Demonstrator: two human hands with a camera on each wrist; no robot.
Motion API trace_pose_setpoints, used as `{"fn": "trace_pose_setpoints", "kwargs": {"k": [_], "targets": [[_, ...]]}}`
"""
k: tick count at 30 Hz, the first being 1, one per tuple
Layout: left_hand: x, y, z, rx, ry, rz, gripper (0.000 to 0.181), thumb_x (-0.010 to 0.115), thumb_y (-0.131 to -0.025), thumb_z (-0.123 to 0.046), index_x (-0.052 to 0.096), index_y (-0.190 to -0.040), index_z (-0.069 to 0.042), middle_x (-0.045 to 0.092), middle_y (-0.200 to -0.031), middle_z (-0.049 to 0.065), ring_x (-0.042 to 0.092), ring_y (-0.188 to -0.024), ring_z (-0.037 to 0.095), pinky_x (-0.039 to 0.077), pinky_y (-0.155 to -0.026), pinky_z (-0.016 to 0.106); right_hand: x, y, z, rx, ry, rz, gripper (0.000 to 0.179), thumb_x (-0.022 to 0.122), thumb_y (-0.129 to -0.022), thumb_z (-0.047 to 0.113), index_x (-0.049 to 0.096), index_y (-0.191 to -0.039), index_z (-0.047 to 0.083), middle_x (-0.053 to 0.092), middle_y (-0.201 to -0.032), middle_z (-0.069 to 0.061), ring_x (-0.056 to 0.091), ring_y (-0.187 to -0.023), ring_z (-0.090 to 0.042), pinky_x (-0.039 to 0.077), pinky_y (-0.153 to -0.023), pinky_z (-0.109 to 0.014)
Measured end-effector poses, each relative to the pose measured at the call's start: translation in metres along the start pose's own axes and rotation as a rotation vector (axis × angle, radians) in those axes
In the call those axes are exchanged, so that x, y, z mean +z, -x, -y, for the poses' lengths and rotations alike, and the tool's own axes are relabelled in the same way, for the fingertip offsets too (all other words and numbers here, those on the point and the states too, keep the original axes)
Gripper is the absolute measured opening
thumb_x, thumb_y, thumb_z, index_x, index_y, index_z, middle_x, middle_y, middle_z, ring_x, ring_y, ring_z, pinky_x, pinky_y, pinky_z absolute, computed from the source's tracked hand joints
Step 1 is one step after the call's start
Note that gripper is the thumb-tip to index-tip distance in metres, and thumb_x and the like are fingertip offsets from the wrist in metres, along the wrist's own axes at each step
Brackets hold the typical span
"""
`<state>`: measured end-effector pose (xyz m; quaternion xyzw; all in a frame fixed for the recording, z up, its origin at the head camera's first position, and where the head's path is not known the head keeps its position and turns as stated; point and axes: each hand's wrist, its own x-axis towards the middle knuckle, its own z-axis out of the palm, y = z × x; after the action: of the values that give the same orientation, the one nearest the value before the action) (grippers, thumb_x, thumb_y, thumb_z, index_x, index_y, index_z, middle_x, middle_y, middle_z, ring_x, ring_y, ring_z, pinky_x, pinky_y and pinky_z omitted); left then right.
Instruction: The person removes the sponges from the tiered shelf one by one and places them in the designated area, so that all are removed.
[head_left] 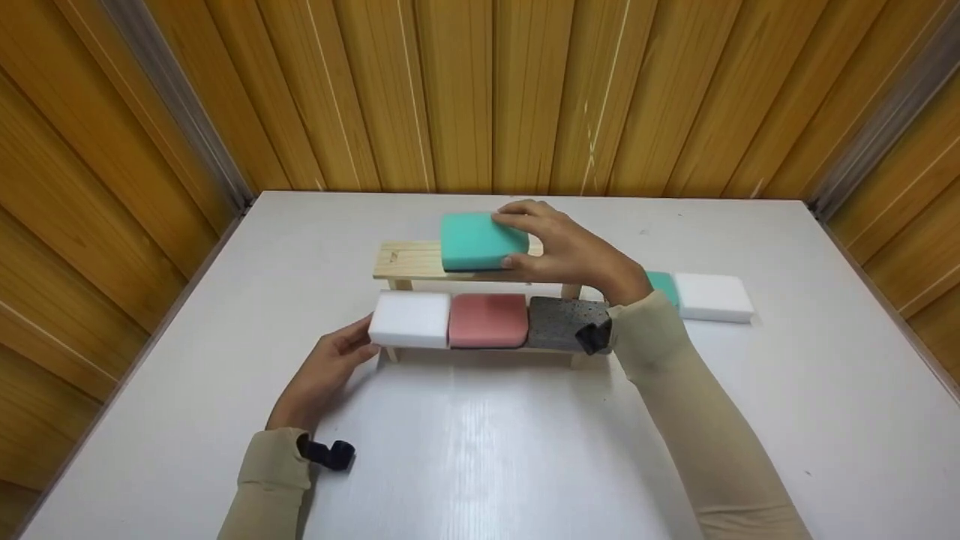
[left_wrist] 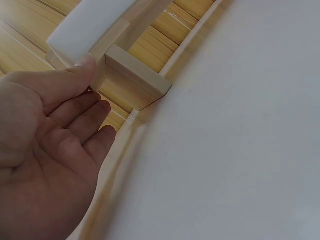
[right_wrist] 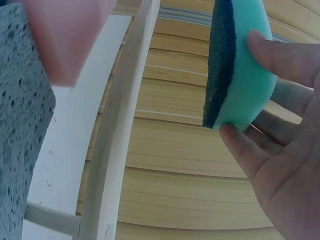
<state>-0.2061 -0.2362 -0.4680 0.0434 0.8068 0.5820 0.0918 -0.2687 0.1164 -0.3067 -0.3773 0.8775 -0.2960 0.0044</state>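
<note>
My right hand [head_left: 562, 247] grips a teal sponge [head_left: 480, 241] by its right end, over the back shelf [head_left: 405, 260] of a wooden stand. In the right wrist view, the sponge shows a dark scouring layer [right_wrist: 220, 65], and a gap separates it from the shelf. Along the front shelf lie a white sponge [head_left: 410, 319], a pink sponge [head_left: 488, 320] and a grey, pitted sponge [head_left: 559, 322]. My left hand [head_left: 334, 367] pinches the left end of the front shelf, its thumb at the edge just under the white sponge and its fingers behind.
To the right of the stand, a second white sponge [head_left: 712, 296] lies on the white table [head_left: 480, 450] beside another teal piece [head_left: 664, 289], partly hidden by my right wrist. Wood-patterned walls [head_left: 495, 97] enclose the back and sides.
</note>
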Motion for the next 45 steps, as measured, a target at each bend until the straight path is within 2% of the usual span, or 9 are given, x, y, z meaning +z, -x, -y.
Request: {"fn": "trace_pose_setpoints", "kwargs": {"k": [7, 13, 15, 18, 21, 22, 23, 42, 45], "targets": [[0.001, -0.001, 0.001, -0.002, 0.001, 0.006, 0.057, 0.057, -0.096, -0.013, 0.035, -0.149, -0.008, 0.037, -0.153, 0.011, 0.033, -0.143, 0.026, 0.03, -0.117, 0.041, -0.005, 0.011, -0.006, 0.015, -0.009, 0.005, 0.061, 0.067, -0.091, 0.023, 0.042, -0.145, 0.006, 0.041, -0.146, -0.01, 0.04, -0.134, -0.028, 0.037, -0.11, -0.046], [0.001, -0.001, 0.0, -0.013, -0.003, 0.009, 0.057, 0.057, -0.097, -0.014, 0.034, -0.149, -0.01, 0.036, -0.154, 0.009, 0.031, -0.144, 0.025, 0.027, -0.118, 0.041, -0.008, 0.023, -0.011, 0.022, -0.006, -0.03, 0.062, 0.068, -0.09, 0.023, 0.043, -0.145, 0.007, 0.042, -0.146, -0.01, 0.041, -0.133, -0.029, 0.037, -0.109, -0.047], [0.001, 0.0, 0.0, -0.012, -0.013, 0.01, 0.057, 0.057, -0.097, -0.015, 0.034, -0.149, -0.011, 0.036, -0.154, 0.008, 0.031, -0.144, 0.024, 0.028, -0.118, 0.041, -0.008, 0.027, -0.013, 0.029, -0.03, -0.03, 0.062, 0.068, -0.09, 0.022, 0.043, -0.145, 0.007, 0.041, -0.146, -0.009, 0.049, -0.125, -0.028, 0.043, -0.104, -0.045], [0.001, 0.0, 0.0, 0.004, -0.034, 0.01, 0.058, 0.057, -0.097, -0.016, 0.034, -0.15, -0.012, 0.036, -0.154, 0.008, 0.032, -0.143, 0.025, 0.029, -0.117, 0.041, -0.01, 0.034, -0.017, 0.027, -0.04, -0.041, 0.061, 0.068, -0.09, 0.021, 0.043, -0.144, 0.008, 0.041, -0.146, -0.008, 0.05, -0.123, -0.026, 0.043, -0.103, -0.044], [0.001, 0.0, 0.0, 0.02, -0.038, 0.011, 0.058, 0.057, -0.097, -0.015, 0.033, -0.15, -0.011, 0.036, -0.154, 0.008, 0.033, -0.143, 0.025, 0.03, -0.117, 0.041, -0.012, 0.04, -0.021, 0.034, -0.046, -0.053, 0.061, 0.068, -0.09, 0.021, 0.044, -0.145, 0.009, 0.042, -0.145, -0.007, 0.05, -0.124, -0.027, 0.042, -0.104, -0.046], [0.0, 0.0, 0.0, 0.023, -0.034, 0.012, 0.058, 0.057, -0.097, -0.015, 0.033, -0.15, -0.011, 0.036, -0.154, 0.008, 0.033, -0.143, 0.025, 0.03, -0.117, 0.041, -0.012, 0.042, -0.022, 0.034, -0.031, -0.064, 0.061, 0.069, -0.09, 0.021, 0.044, -0.144, 0.009, 0.042, -0.145, -0.008, 0.043, -0.13, -0.027, 0.038, -0.107, -0.047], [0.0, 0.0, 0.001, 0.024, -0.032, 0.013, 0.058, 0.057, -0.097, -0.015, 0.034, -0.15, -0.011, 0.036, -0.154, 0.008, 0.033, -0.143, 0.024, 0.03, -0.117, 0.04, -0.013, 0.044, -0.023, 0.038, -0.028, -0.068, 0.061, 0.069, -0.089, 0.021, 0.044, -0.144, 0.009, 0.043, -0.145, -0.008, 0.042, -0.131, -0.028, 0.038, -0.108, -0.048], [-0.001, 0.002, 0.002, -0.002, -0.052, 0.004, 0.057, 0.057, -0.097, -0.016, 0.034, -0.149, -0.013, 0.036, -0.154, 0.006, 0.031, -0.144, 0.023, 0.03, -0.117, 0.04, -0.014, 0.078, -0.043, 0.058, 0.037, -0.137, 0.062, 0.071, -0.088, 0.019, 0.045, -0.143, 0.008, 0.043, -0.146, -0.012, 0.04, -0.135, -0.033, 0.037, -0.108, -0.053], [-0.002, 0.003, 0.003, 0.017, -0.029, 0.012, 0.058, 0.057, -0.096, -0.013, 0.034, -0.149, -0.01, 0.035, -0.154, 0.009, 0.032, -0.144, 0.025, 0.03, -0.116, 0.04, -0.013, 0.083, -0.046, 0.058, 0.033, -0.152, 0.062, 0.071, -0.088, 0.017, 0.046, -0.143, 0.007, 0.044, -0.146, -0.013, 0.04, -0.135, -0.033, 0.036, -0.108, -0.053]]}}
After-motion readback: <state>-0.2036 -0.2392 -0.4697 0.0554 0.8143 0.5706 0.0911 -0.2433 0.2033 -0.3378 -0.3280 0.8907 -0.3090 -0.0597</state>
